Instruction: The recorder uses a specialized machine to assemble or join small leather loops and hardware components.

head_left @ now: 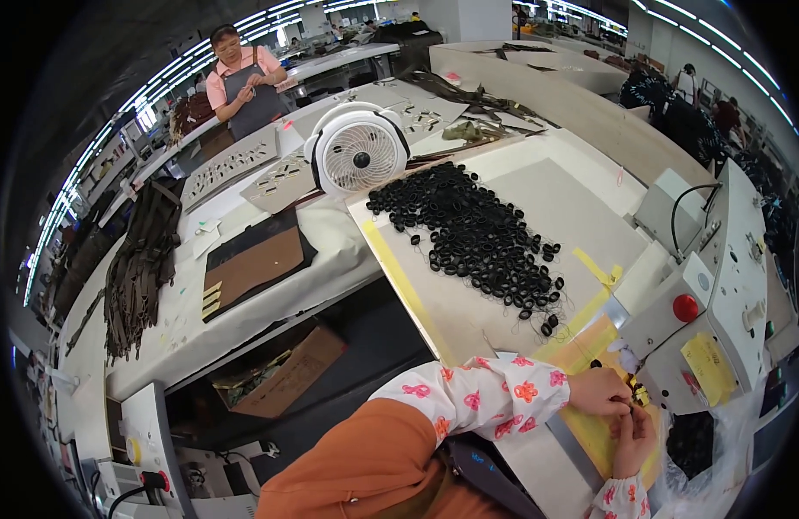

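My left hand [600,391] reaches in from the left in a white sleeve with pink and orange prints. Its fingertips meet those of my right hand [635,439], which comes up from the lower edge. Both hands are closed, and whatever lies between the fingers is too small to name. Just beyond them sits a small brass-coloured machine part [639,394]. A black loop [596,363] lies beside my left hand. On the light board [555,186] farther back spreads a large heap of small black loops [469,229] with loose threads.
A grey-white machine [719,294] with a red button [685,307] stands close on the right. Behind the heap is a white fan [361,149]. Dark brown straps [144,268] and brown panels [259,261] lie on the left table. A person [244,82] in an apron stands far left.
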Demonstrator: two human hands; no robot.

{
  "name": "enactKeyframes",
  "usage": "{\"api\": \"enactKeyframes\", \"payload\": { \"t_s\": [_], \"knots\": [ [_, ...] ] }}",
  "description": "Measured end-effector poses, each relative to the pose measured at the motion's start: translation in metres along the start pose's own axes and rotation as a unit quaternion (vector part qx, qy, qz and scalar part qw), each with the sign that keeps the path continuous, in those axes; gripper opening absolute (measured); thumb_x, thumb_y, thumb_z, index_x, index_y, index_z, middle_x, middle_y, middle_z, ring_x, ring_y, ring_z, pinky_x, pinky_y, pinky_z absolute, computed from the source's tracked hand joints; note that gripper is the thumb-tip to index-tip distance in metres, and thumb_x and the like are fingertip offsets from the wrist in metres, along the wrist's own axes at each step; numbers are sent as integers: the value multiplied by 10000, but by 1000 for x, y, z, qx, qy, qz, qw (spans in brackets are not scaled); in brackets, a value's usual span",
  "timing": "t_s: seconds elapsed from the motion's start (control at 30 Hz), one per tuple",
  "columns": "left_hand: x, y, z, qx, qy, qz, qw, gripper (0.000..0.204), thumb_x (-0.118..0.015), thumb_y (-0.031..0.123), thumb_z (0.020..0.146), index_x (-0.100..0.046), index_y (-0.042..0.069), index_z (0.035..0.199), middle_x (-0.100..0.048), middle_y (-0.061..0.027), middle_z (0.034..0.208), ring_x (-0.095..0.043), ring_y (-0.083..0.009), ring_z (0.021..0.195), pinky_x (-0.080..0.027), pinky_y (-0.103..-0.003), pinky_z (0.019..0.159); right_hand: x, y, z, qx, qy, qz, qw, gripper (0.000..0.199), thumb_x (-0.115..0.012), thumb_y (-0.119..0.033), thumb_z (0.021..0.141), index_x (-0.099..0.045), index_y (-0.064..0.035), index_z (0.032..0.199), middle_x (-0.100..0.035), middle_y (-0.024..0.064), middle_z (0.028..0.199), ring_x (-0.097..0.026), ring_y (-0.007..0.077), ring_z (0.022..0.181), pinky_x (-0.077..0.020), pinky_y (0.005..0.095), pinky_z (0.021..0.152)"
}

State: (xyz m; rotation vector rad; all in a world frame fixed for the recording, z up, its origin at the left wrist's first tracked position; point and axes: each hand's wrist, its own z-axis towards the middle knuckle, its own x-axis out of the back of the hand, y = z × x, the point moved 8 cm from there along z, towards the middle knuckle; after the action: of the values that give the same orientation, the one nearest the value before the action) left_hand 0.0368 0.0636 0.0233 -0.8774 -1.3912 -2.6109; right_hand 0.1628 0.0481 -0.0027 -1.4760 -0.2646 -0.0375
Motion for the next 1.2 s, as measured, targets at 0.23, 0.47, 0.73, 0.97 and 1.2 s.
{"api": "enactKeyframes", "payload": {
  "t_s": [0.23,0.47,0.73,0.97,1.2],
  "knots": [
    [3,-5,-4,72,-2,-66,995,255,-591,261,701,-545,18,639,-555,-99,560,-552,-206,513,-417,-309,500,-1,-5,-4,48,18,-12,999,120,-509,-10,825,-488,16,941,-549,39,727,-523,88,581,-418,189,531],
    [0,10,-4,55,-6,8,998,228,-603,241,684,-535,27,647,-573,-72,566,-570,-199,526,-432,-300,512,6,12,1,17,8,44,999,102,-473,31,813,-462,0,909,-544,45,710,-534,104,570,-418,199,506],
    [-6,-1,-6,116,-20,-146,982,180,-586,163,713,-512,3,678,-583,-77,584,-569,-153,536,-426,-273,506,-2,0,-4,19,1,43,999,129,-465,37,822,-468,19,950,-557,60,739,-546,105,617,-439,199,562],
    [-9,-1,-6,102,-41,-175,978,141,-561,117,749,-523,-10,702,-587,-73,605,-550,-109,550,-425,-251,511,-6,-6,-8,29,-10,31,999,102,-454,8,840,-483,16,937,-557,53,732,-529,89,596,-416,188,532],
    [-11,-9,-2,131,-53,-210,967,147,-540,131,777,-540,-7,726,-578,-57,610,-549,-104,562,-425,-244,520,-5,-10,-5,41,-2,15,999,143,-454,5,841,-492,26,977,-558,49,776,-531,86,616,-432,190,557]
  ]
}}
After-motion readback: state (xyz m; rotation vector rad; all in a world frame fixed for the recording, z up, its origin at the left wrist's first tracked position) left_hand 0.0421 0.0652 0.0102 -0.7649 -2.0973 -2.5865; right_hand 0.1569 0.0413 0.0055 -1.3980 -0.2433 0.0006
